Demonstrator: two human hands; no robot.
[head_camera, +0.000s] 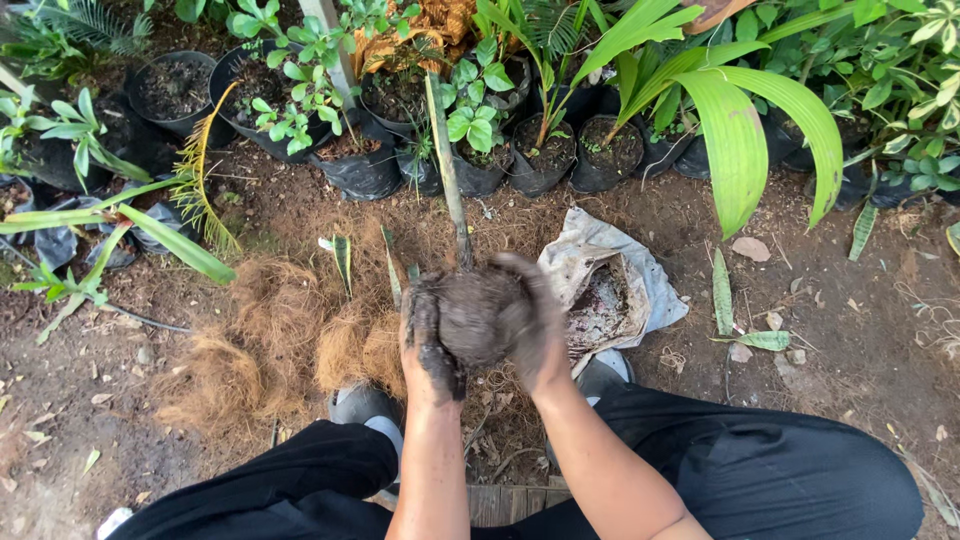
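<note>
Both muddy hands, the left hand (428, 340) and right hand (535, 330), close their grip around a dark soil ball (482, 315) with an upright stem (447, 170), above coconut fibre (290, 340), beside an open grey sack (640, 275).

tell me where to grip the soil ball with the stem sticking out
Cup the soil ball from both sides, as the left hand and right hand do. It is round and crumbly, and the thin stem rising from its top looks too weak to carry it.

Black trousers (760, 470), grey shoes (365, 405).
</note>
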